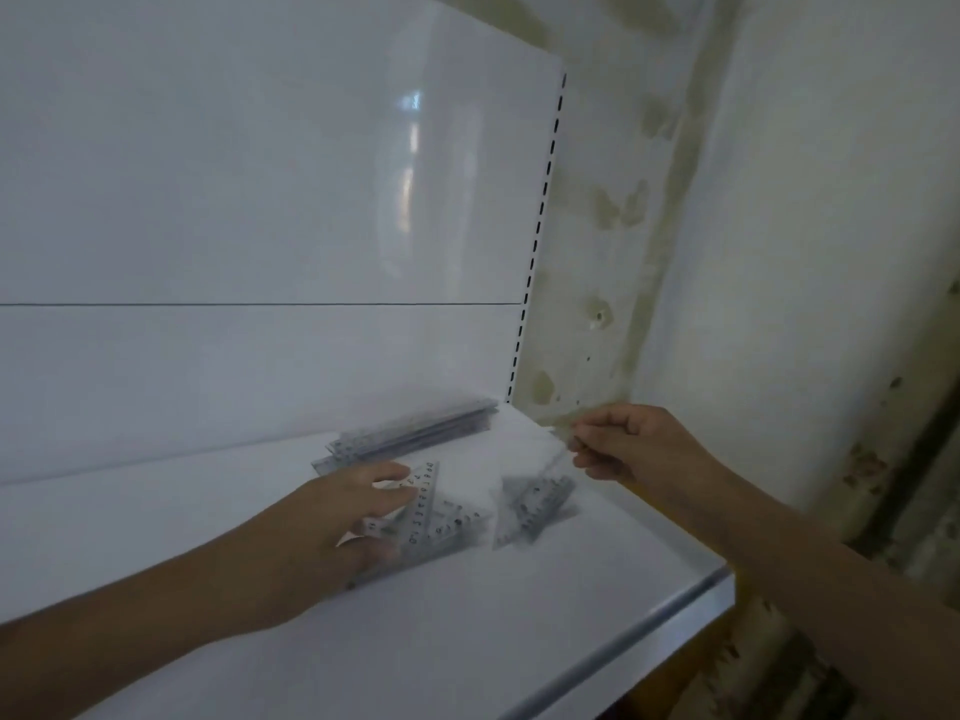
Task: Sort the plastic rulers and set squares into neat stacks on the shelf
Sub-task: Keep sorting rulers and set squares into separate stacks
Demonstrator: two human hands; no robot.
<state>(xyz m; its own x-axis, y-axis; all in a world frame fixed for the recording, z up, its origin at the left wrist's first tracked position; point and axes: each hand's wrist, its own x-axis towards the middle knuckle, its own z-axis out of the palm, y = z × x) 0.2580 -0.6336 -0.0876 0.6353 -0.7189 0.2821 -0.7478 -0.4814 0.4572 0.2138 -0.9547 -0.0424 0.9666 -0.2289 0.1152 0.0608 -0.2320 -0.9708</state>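
We are mid-sort, stacking set squares at frame centre.
Our left hand (343, 517) steadies the set-square pile (434, 517) with relaxed fingers; our right hand (631, 444) pinches a blurred clear set square (535, 498); rulers (415, 433) lie behind. Next, we likely align it onto the pile.

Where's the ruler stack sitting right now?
In the head view the ruler stack lies on the shelf against the back panel, right of centre, just behind the left hand and its set squares.

Dim, hazy, soft overall: window glare on the glossy back panel (410, 148), motion blur on the right hand (628, 444) and set square (535, 504), wide-angle bending at frame edges, faint shadows on the shelf (467, 641).
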